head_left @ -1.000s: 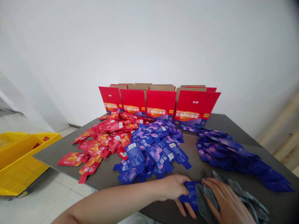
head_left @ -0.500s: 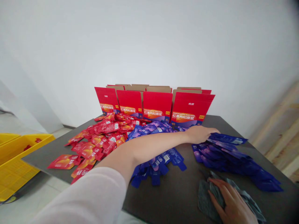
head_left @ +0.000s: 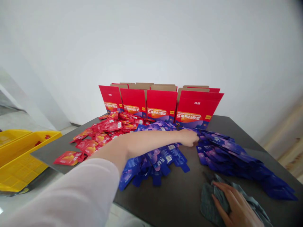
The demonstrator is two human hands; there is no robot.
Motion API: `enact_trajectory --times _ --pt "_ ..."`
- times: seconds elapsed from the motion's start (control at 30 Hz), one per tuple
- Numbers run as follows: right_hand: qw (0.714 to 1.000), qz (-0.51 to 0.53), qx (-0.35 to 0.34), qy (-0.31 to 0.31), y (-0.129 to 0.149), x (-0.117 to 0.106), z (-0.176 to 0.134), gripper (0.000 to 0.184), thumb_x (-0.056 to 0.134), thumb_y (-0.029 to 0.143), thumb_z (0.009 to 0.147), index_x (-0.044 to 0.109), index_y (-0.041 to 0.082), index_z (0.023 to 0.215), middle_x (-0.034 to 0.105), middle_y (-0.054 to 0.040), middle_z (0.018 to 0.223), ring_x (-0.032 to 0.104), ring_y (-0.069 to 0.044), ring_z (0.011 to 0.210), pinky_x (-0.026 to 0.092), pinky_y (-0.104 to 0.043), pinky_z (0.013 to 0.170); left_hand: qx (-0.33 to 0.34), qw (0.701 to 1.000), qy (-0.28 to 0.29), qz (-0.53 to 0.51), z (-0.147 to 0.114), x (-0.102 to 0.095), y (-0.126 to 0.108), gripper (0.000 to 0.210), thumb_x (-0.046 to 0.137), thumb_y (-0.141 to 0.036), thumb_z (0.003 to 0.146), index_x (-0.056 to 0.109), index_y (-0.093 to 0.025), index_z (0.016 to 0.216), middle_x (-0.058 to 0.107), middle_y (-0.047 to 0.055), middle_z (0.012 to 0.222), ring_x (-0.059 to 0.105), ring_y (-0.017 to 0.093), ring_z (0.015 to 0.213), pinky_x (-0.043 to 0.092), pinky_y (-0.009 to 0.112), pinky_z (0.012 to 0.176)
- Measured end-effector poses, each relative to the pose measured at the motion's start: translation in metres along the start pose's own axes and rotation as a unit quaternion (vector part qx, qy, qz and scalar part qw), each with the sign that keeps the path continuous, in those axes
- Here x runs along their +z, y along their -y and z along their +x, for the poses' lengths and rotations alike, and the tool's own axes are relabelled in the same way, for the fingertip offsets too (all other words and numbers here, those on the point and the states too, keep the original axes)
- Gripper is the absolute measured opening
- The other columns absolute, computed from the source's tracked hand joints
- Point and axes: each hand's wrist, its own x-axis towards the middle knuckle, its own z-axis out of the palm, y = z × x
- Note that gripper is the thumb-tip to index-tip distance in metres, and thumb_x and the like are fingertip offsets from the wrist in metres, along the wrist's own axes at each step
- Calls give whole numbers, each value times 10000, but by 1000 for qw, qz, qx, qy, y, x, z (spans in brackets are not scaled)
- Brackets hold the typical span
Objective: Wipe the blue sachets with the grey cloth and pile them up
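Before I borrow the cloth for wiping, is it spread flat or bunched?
Bunched: the cloth shows raised folds beneath the right hand.

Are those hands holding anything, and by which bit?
The right hand lies on top of the cloth; the left hand is at the blue packets. Whether either grips anything can't be told.

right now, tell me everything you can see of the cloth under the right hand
The cloth is grey-green with a darker patch toward its far left corner, and looks like soft, thin fabric. It lies bunched and creased on the dark tabletop, on the near side of the overlapping row of blue pouches. The right hand rests over it and hides its middle; folds show on both sides. Whether it is gripped or only pressed cannot be told.
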Motion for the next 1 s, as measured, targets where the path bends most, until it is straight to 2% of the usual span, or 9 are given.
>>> enact_trajectory --times 0.07,0.13,0.23,0.37,0.43,0.53,0.7,0.83,1.0 --pt "1000 7 -2 -7 -1 1 0 372 512 487 958 576 277 1259 722 -25 1151 698 -209 1047 551 -355 900 36 997 63 13 -32 14 -5 288 783 -203 762 738 -160 1043 725 90 1018 671 256 957 511 321 767" --pt "1000 11 -7 -12 -2 3 1 364 511 487 954 587 278 1242 727 -25 1144 704 -209 1033 554 -354 891 55 995 75 31 -59 25 -12 428 826 -214 718 706 -170 1126 722 82 1064 660 251 979 497 324 766" --pt "1000 6 -5 -19 -3 4 0 367 490 505 961 588 280 1235 725 -24 1146 706 -206 1023 554 -357 880 59 995 46 59 -80 29 -25 471 765 -165 769 649 -142 1225 684 124 1180 604 275 1099 463 375 841" --pt "1000 9 12 -9 -4 6 -2 390 471 530 969 574 283 1252 712 -24 1174 690 -214 1068 543 -387 916 156 986 -33 42 -97 19 -48 173 661 -153 876 735 -226 1015 685 55 1083 568 237 1118 419 375 919" --pt "999 18 28 3 -3 7 -4 394 474 530 969 566 290 1268 705 -22 1196 680 -217 1091 535 -400 935 191 977 -90 -15 -109 19 -62 164 618 -189 936 758 -257 990 675 38 1135 555 214 1160 408 358 965" --pt "998 36 54 15 0 7 -6 396 469 538 973 566 302 1276 691 -20 1225 663 -222 1123 520 -415 964 179 969 -120 -123 -131 37 -76 208 581 -234 982 777 -283 1035 649 28 1220 552 188 1206 403 320 1042" --pt "996 51 63 26 -2 -2 -5 422 454 551 979 549 301 1305 656 -32 1257 623 -232 1160 481 -427 1020 116 965 -115 -206 -173 83 -85 391 504 4 869 747 -192 1105 619 61 1285 612 135 1153 462 219 1008" --pt "1000 13 26 -8 14 -18 8 475 414 560 984 537 257 1328 644 -71 1243 604 -263 1129 437 -457 1033 48 976 -159 -142 -204 104 -114 274 541 -142 920 685 -166 1151 653 74 1270 626 174 1118 486 286 989" --pt "994 0 -109 9 75 -15 27 406 537 452 933 571 252 1285 674 -61 1232 618 -253 1126 453 -409 967 33 988 -140 -48 -214 124 -152 238 512 -319 1009 648 -172 1139 703 78 1136 643 188 1075 477 323 982"
